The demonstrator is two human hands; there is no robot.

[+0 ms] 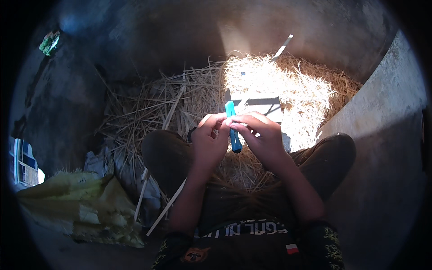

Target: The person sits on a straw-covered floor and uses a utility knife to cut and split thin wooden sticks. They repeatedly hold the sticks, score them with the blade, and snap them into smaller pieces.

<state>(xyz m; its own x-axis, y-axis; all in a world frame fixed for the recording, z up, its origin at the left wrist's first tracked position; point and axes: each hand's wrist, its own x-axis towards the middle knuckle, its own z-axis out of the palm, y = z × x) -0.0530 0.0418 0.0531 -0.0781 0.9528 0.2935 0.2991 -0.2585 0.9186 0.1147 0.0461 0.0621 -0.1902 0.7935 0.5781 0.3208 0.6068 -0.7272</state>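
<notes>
In front of my lap, between my bent knees, I hold a teal utility knife with a dark lower end. Its blade points up and away from me. My left hand is closed, its thumb and fingers pinching the knife's handle from the left. From the other side my right hand is closed too, thumb and fingertips meeting at the middle of the handle. The fingers cover part of the handle, and any small thing between them is too small to tell. Just beyond the knife lies a flat pale board, partly in bright sunlight.
Straw-like shavings are heaped beyond the board. Long thin strips lie tangled on the left, and one pale strip sticks up at the back. A yellowish sack sits at lower left. A concrete wall rises at right.
</notes>
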